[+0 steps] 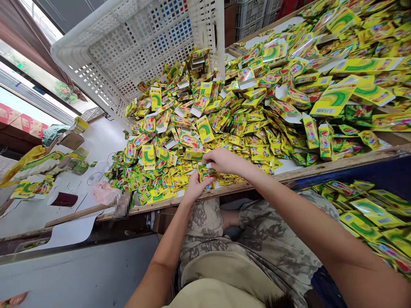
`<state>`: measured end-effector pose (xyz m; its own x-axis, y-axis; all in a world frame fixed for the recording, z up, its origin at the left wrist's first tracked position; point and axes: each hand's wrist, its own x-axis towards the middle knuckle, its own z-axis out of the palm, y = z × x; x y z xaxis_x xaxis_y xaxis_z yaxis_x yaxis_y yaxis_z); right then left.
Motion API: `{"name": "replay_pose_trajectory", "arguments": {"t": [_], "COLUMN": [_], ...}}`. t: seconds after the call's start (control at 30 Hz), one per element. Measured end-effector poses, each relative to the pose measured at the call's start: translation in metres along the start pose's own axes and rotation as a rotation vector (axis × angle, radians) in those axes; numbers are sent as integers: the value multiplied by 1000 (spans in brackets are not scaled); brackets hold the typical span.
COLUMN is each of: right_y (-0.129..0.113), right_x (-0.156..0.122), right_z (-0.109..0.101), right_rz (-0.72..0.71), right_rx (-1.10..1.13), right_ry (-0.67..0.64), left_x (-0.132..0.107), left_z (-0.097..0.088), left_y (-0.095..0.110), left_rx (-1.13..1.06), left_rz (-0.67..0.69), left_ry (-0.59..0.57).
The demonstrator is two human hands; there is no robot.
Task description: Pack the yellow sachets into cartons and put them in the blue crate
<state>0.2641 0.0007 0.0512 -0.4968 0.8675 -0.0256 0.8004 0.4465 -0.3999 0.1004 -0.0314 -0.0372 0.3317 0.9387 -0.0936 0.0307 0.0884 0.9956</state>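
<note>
In the head view my left hand is closed round a small yellow and green carton near the table's front edge. My right hand is bent over the top end of the same carton, its fingertips pinched together there. Whether those fingertips grip the carton's flap or a small sachet is hidden. Just beyond both hands lies a heap of small printed cartons, some with white flaps standing open. Yellow sachets and green sachets are spread along the front of the heap.
A white plastic crate lies tipped, its mouth toward the heap. A wooden strip edges the table. More flat packets fill a container below right. At left are a dark red cup and a pink bag.
</note>
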Motion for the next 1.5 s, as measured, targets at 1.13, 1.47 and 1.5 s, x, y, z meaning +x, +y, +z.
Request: {"name": "replay_pose_trajectory", "arguments": {"t": [1.13,1.47,1.5], "right_y": [-13,-1,0], "right_x": [-22,-20,-21], "right_z": [22,19,19], "right_rz": [17,-14,-3], "right_rx": [40,258,264], "right_ry": [54,143,202], "left_x": [2,-1,-1], "left_z": [-2,-9,-9], "left_y": [-3,-1,-2], "left_rx": [-26,-21,-16], "left_rz": [74,-37,-37], "left_ry": [10,-1,10]}}
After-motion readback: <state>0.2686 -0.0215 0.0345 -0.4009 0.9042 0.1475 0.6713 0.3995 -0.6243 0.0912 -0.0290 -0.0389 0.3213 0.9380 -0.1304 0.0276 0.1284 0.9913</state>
